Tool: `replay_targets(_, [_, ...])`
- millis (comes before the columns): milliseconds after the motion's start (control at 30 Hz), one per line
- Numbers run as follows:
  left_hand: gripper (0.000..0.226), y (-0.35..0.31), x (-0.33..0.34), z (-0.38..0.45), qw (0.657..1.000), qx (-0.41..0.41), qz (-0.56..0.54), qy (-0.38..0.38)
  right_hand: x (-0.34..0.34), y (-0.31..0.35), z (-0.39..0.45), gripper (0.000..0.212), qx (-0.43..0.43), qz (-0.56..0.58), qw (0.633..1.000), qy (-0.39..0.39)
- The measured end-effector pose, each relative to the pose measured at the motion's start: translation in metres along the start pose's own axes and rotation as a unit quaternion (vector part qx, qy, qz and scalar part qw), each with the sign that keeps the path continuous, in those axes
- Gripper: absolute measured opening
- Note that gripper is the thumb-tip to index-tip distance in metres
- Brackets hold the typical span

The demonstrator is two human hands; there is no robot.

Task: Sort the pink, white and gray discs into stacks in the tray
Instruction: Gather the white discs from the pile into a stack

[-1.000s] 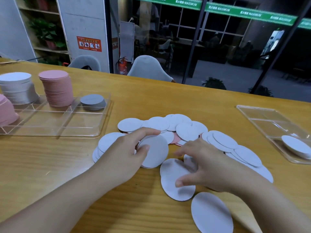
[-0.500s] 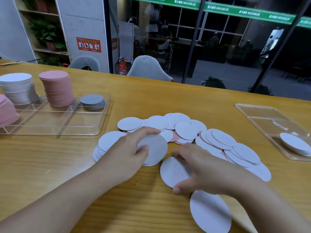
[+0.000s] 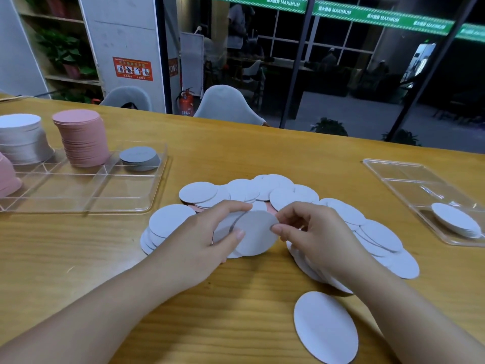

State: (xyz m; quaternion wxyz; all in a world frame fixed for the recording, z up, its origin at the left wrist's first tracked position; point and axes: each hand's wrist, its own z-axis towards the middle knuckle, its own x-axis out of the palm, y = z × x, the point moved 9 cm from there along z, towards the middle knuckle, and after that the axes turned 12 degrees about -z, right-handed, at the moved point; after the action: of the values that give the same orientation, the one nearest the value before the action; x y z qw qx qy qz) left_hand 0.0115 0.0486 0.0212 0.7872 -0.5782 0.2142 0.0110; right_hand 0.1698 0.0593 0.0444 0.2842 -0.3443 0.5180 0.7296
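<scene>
- Only writing I can actually read is "MAXIMUM", repeated in white on the green banner [image 3: 333, 10] running along the top of the glass wall. There's an orange notice [image 3: 132, 68] on the white pillar too, but its text is too small to make out.
- The discs are thin, flat, matte circles. A loose pile of white discs [image 3: 275, 195] is spread over the middle of the table, with a bit of pink peeking out underneath.
- Left hand [image 3: 199, 240] and right hand [image 3: 315, 232] are both pinching the same small bunch of white discs [image 3: 254, 232], held up just above the pile, thumbs on the front face.
- One white disc [image 3: 325, 325] sits alone near the front edge.
- Clear plastic divided tray [image 3: 126, 195] on the left holds a tall pink stack [image 3: 81, 137], a white stack [image 3: 22, 137] and a short gray stack [image 3: 139, 157].
- Second clear tray [image 3: 393, 177] on the right has a few white discs in it.
- Surface is a wood-grain table [image 3: 78, 245]; behind it are gray chairs, a red fire extinguisher [image 3: 185, 102] and shelves with plants.
</scene>
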Motion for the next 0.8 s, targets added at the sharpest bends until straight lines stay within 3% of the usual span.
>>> replay_targets(167, [0.046, -0.005, 0.01, -0.004, 0.999, 0.002, 0.004, 0.036, 0.007, 0.008, -0.004, 0.015, -0.018, 0.013, 0.999, 0.038])
replay_targets(367, [0.05, -0.014, 0.012, -0.005, 0.999, 0.005, -0.003, 0.054, 0.012, 0.011, -0.013, 0.018, -0.036, -0.171, 0.97, 0.171])
replay_targets(567, [0.05, -0.01, 0.011, -0.005, 0.999, -0.004, 0.013, 0.045, 0.015, 0.004, -0.026, 0.011, -0.029, -0.238, 0.937, 0.255])
replay_targets(800, [0.047, -0.009, 0.011, -0.007, 0.999, -0.008, 0.014, 0.03, 0.004, -0.003, -0.048, 0.041, 0.01, -0.316, 0.889, 0.332])
